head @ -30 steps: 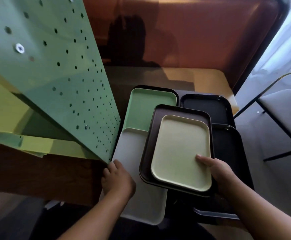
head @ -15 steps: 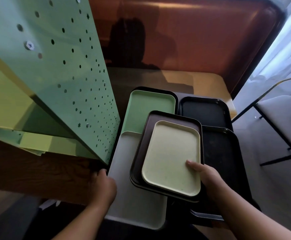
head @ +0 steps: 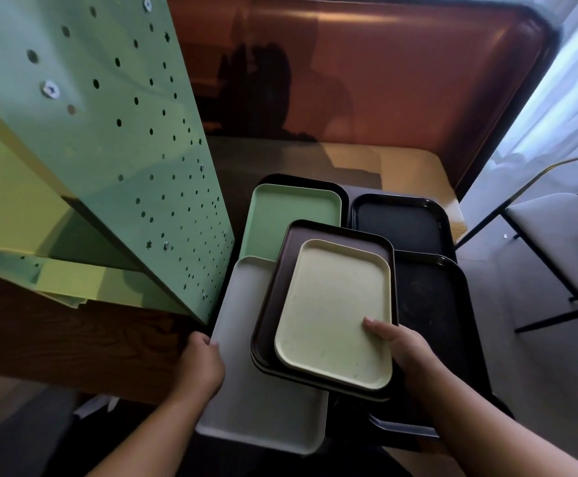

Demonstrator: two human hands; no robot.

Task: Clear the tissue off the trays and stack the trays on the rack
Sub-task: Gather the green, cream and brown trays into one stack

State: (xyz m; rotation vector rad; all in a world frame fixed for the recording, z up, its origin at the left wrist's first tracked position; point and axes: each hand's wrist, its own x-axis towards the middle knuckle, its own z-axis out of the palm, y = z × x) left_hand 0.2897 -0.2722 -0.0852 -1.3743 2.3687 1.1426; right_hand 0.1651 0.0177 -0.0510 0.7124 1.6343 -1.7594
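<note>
Left hand [head: 200,364] shifting off grey tray [head: 263,401] top, now gripping its left edge; right hand [head: 397,342] still pinching cream tray [head: 332,315] atop brown tray [head: 318,232]. No tissue visible; stacking beginning.

Dim scene, window [head: 569,80] daylight right, edges warped.

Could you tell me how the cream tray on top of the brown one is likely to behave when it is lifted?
The cream tray looks like rigid moulded plastic, so it should stay flat. It merely rests inside the brown tray, so it may slide if tilted. The right hand grips both at one corner, thumb on top, so the far end could dip.
</note>
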